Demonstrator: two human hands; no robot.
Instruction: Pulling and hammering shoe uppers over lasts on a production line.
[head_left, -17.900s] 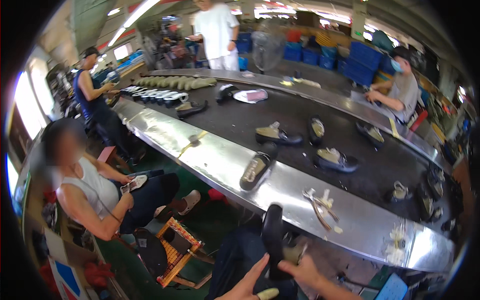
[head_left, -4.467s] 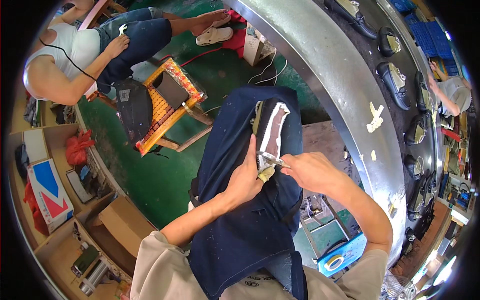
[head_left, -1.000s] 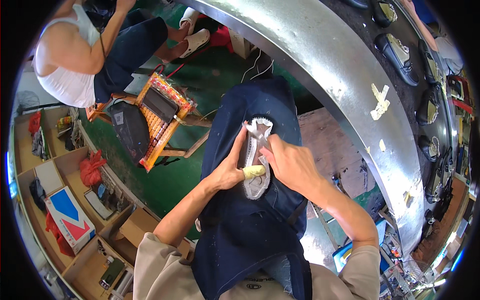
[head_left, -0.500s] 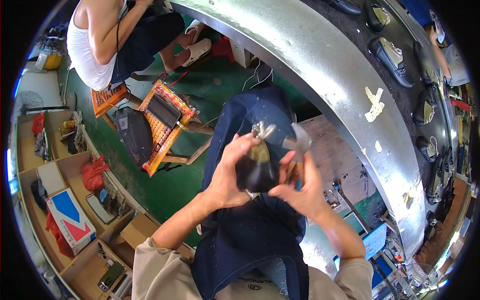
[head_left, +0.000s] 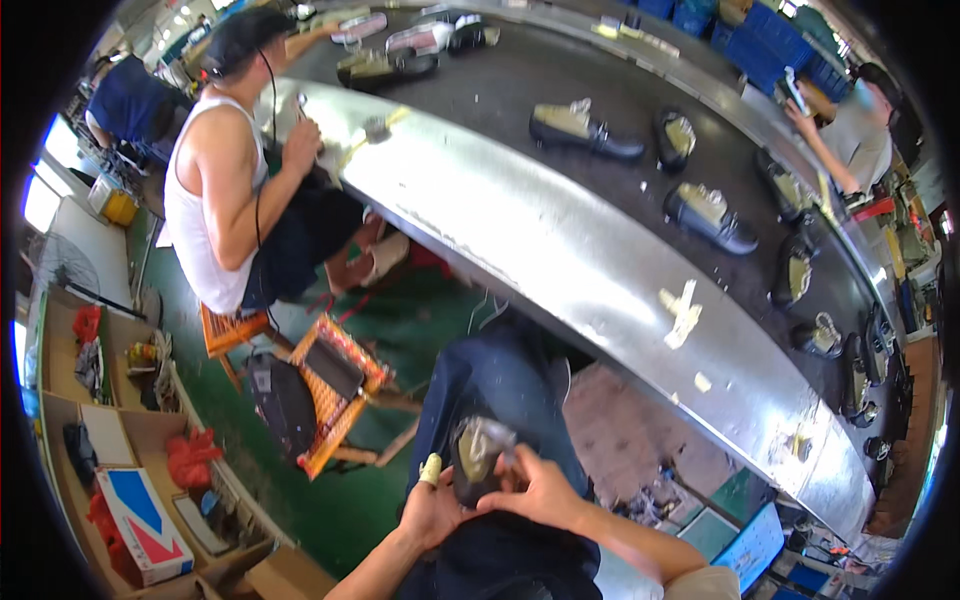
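A black shoe [head_left: 474,457] with a pale lining rests upright on my lap, over my dark blue trousers [head_left: 497,385]. My left hand [head_left: 432,508] grips its left side, and a yellowish taped thumb sticks up beside it. My right hand [head_left: 535,488] clasps the shoe from the right and front. Both hands close around the same shoe.
A curved steel bench [head_left: 590,270] runs ahead, with a dark conveyor [head_left: 620,100] carrying several black shoes [head_left: 710,215]. A person in a white vest [head_left: 215,190] sits at left. An orange woven stool [head_left: 335,385], a black bag [head_left: 285,405] and wooden shelves [head_left: 110,450] stand nearby.
My view has tilted up toward the bench and conveyor. The shoe has turned upright in my hands, and the seated person at left now shows fully.
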